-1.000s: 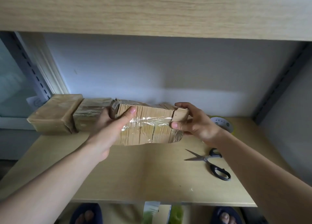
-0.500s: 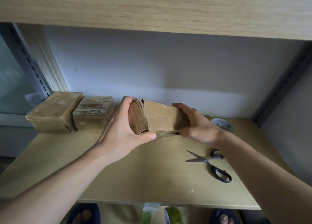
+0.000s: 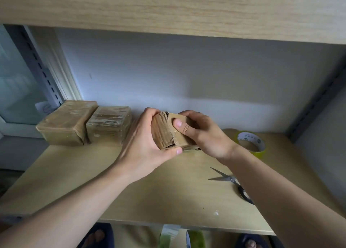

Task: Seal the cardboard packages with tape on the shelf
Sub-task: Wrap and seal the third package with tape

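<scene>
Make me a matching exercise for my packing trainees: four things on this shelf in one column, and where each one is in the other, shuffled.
Things:
1. cardboard package
2. tape roll
3. scissors
4. two wrapped packages

Places:
A. lying open, front right of the shelf
B. held in both hands
C. side by side, back left
D. back right, behind the scissors

Pairs: 1-B, 2-D, 3-A, 4-C

At the right of the board we see a pair of scissors [image 3: 235, 182], blades parted and pointing left, black handles partly hidden. Behind, we note a pale wall [image 3: 187, 75], a slotted grey upright [image 3: 316, 100] at right and a window frame [image 3: 61, 70] at left. Below the front edge we see dark slippers [image 3: 102, 236].
</scene>
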`<state>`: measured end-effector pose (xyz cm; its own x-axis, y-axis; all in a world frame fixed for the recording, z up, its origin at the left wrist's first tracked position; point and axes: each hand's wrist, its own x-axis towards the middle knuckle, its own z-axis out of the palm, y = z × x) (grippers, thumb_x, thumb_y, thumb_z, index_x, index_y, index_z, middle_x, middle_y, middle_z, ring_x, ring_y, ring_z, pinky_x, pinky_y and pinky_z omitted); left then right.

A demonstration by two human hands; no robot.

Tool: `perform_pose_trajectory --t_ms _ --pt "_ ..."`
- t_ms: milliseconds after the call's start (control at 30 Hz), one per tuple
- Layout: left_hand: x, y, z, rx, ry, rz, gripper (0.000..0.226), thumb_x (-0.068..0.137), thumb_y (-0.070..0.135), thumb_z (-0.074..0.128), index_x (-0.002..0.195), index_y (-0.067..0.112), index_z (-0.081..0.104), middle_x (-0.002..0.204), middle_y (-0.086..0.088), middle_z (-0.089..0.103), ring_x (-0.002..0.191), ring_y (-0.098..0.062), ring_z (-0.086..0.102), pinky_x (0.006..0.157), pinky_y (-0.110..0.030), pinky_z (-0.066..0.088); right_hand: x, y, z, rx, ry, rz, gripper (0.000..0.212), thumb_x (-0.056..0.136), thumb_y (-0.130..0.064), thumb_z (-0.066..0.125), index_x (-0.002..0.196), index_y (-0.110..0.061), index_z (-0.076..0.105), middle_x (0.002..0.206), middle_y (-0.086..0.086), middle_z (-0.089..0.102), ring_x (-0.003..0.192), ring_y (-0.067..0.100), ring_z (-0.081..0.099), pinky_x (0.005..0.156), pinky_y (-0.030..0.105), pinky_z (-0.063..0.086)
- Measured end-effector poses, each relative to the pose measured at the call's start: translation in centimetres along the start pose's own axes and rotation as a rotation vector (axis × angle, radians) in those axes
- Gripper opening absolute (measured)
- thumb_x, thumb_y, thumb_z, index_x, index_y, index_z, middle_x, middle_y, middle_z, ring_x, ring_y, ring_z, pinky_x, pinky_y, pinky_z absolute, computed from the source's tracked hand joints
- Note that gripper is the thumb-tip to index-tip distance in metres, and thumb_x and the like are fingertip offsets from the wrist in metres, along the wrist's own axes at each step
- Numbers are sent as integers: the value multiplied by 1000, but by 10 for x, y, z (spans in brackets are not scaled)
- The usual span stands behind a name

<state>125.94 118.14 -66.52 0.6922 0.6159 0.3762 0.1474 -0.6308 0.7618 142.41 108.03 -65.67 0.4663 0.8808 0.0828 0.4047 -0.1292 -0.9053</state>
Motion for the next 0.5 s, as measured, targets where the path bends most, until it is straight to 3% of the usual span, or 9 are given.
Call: perform_pose_trajectory --t_ms 67,133,233,300,400,500 --pt "0 -1 -2 3 -8 3 73 60 33 96 113 32 47 105 17 58 102 -2 55 79 -17 43 -1 0 -5 47 -44 -7 41 84 -64 65 105 -29 70 99 -3 71 96 18 67 90 44 55" --pt "0 1 -4 13 -21 11 72 60 34 96 112 33 46 104 16 58 100 -2 56 76 -17 41 -4 -5 -5 94 -77 10 40 85 -62 66 107 -28 70 98 -7 72 95 14 67 88 39 54" --pt "2 3 -1 36 9 44 71 57 36 97 110 35 50 103 15 61 100 -9 58 79 -26 45 -5 -14 3 -57 -56 56 73 57 -91 71 108 -40 64 110 -8 71 113 19 64 98 48 53" --pt "2 5 3 52 42 50 82 52 38 99 120 36 54 110 16 61 106 -9 58 87 -28 49 -5 -20 7 -141 -56 55 79 45 -90 77 105 -41 61 108 -8 71 113 22 64 95 51 54" --pt "1 4 6 108 78 109 111 47 41 101 145 35 47 130 14 52 122 -5 51 101 -22 43 -12 -26 -5 28 -112 19 52 64 -47 90 105 -28 65 98 -2 75 96 20 72 85 46 60" --pt "8 2 5 126 112 174 113 49 46 98 148 27 47 139 9 42 131 -5 44 109 -12 32 -20 -29 -18 206 -93 -54 31 86 -18 82 107 -7 63 88 2 69 77 12 68 66 29 54"
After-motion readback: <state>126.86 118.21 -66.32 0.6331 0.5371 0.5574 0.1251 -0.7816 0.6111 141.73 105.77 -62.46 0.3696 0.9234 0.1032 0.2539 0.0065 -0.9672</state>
